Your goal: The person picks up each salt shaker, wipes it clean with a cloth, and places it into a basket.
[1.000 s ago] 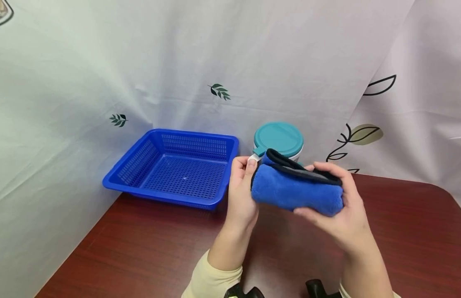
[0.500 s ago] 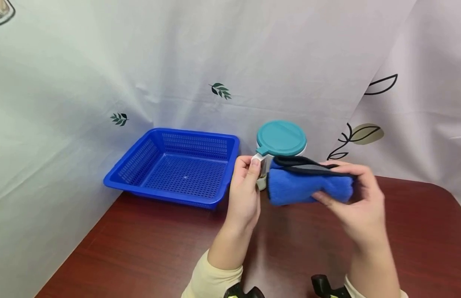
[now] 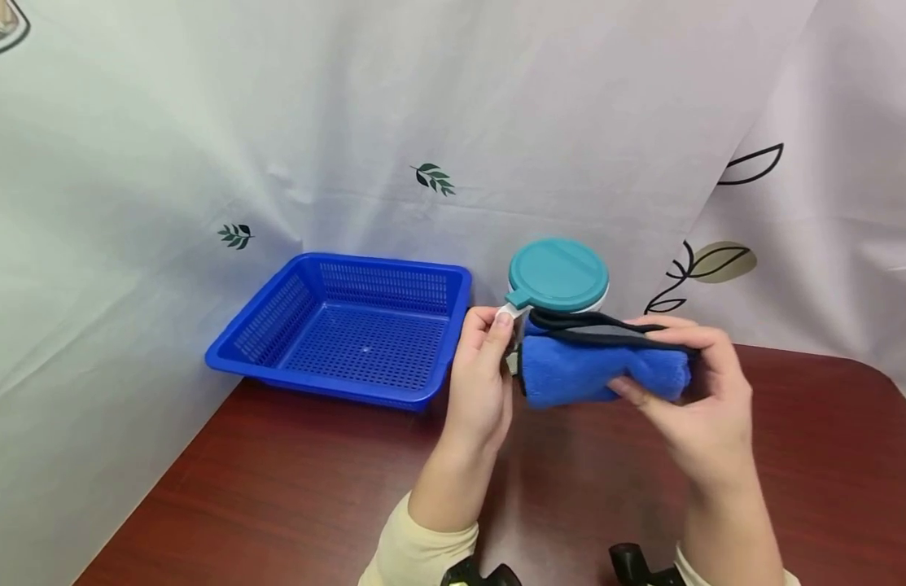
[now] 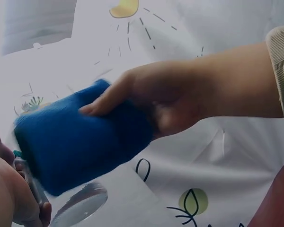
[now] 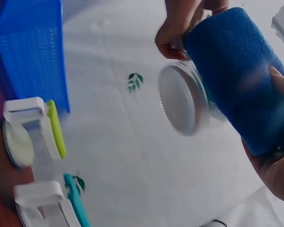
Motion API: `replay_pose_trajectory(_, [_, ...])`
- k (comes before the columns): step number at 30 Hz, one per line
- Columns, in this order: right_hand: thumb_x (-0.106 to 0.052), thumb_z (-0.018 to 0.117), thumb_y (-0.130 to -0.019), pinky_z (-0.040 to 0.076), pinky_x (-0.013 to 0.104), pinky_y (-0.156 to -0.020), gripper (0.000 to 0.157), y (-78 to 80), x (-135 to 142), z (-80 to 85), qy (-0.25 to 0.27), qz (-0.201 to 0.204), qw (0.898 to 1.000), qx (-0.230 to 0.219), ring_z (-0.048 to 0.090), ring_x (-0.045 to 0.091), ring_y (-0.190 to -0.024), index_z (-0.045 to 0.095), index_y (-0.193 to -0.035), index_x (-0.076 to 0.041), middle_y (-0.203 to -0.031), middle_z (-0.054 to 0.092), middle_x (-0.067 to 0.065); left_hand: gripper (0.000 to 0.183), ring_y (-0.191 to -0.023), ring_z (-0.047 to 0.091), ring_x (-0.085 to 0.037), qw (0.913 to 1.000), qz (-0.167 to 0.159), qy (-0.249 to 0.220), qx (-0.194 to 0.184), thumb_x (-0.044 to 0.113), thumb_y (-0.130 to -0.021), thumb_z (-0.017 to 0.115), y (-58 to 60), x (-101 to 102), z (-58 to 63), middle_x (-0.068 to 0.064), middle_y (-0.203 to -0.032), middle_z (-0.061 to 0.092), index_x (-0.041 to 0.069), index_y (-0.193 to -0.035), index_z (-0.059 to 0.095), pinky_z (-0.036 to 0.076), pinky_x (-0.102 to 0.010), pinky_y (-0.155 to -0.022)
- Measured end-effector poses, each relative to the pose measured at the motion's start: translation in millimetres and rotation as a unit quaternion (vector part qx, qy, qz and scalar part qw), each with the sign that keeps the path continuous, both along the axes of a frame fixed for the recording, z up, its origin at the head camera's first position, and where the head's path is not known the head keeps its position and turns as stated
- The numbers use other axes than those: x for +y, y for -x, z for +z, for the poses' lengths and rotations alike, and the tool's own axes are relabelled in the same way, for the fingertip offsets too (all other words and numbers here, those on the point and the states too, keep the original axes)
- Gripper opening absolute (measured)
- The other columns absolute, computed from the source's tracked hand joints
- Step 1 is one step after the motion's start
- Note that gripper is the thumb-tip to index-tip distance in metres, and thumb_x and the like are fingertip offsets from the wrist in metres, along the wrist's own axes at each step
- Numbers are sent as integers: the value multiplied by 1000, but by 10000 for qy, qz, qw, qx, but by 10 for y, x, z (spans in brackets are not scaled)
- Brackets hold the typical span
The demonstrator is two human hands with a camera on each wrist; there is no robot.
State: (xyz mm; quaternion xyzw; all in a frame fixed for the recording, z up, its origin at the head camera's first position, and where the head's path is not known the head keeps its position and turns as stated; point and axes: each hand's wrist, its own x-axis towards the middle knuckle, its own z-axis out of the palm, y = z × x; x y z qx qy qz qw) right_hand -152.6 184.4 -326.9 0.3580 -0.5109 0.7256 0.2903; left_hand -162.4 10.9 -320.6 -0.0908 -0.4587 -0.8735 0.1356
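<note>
My left hand (image 3: 482, 378) pinches the white handle (image 3: 513, 310) of a jar with a round teal lid (image 3: 558, 273). In the right wrist view the jar's pale base (image 5: 177, 99) is turned toward the camera. My right hand (image 3: 705, 411) grips a folded blue microfibre cloth (image 3: 588, 373) with black edging and a grey inner side, thumb in front and fingers behind. The cloth lies close against the jar and covers most of its body in the head view. From the left wrist, the jar's clear side (image 4: 83, 205) shows below the cloth.
A blue perforated basket (image 3: 365, 350) stands left of my hands on the dark red table (image 3: 313, 488). The right wrist view also shows a jar with a lime-green lid (image 5: 57, 127) and another with a teal lid (image 5: 76, 201). A white printed curtain (image 3: 350, 122) hangs behind.
The right hand and cloth moved right, then slightly back left. The jar's lid shifted a little to the right with the left hand, which keeps its grip on the handle.
</note>
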Motion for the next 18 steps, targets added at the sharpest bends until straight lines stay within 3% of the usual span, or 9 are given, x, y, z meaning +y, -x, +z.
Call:
replay_pose_trajectory(10, [30, 66, -61, 39, 33, -92, 50, 27, 342, 24, 965, 482, 9942, 2, 46, 41, -109, 44, -105, 24, -111, 52, 34, 15, -76, 39, -14, 9998, -140, -164, 56, 6, -90, 40, 41, -119, 3, 0, -74, 39, 11, -77, 44, 30, -28, -75])
replay_pose_trajectory(15, [36, 66, -53, 42, 33, -88, 53, 46, 364, 34, 1608, -45, 9868, -173, 50, 39, -102, 45, -100, 24, -105, 54, 33, 16, -72, 39, -13, 9996, -192, -220, 4, 6, -89, 39, 35, -150, 14, 1, -70, 38, 12, -75, 44, 31, -27, -70])
replay_pose_trajectory(18, [38, 66, -47, 45, 32, -84, 53, 58, 344, 42, 2077, -702, 9751, -323, 54, 36, -95, 48, -95, 23, -99, 57, 30, 16, -72, 39, -13, 9995, -276, -170, 12, 7, -90, 39, 25, -146, 17, 1, -70, 38, 11, -75, 44, 33, -28, -69])
